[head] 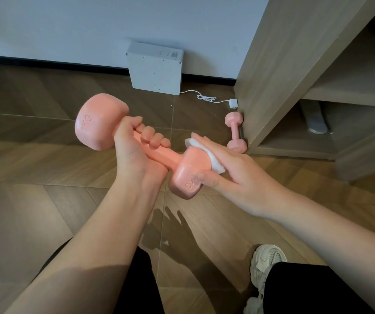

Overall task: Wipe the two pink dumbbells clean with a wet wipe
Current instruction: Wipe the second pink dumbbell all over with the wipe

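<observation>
Left grip (136,143) clamped round the raised pink moulded dumbbell's (98,123) handle, right grip (234,171) flat-fingered, pressing a white wet wipe (216,163) on its near head: first wipe underway, probably rotate next; second pink dumbbell (235,132) waits on the floor (46,137).

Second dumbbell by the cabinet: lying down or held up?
The second dumbbell lies on the floor beside the cabinet; no hand holds it.
</observation>
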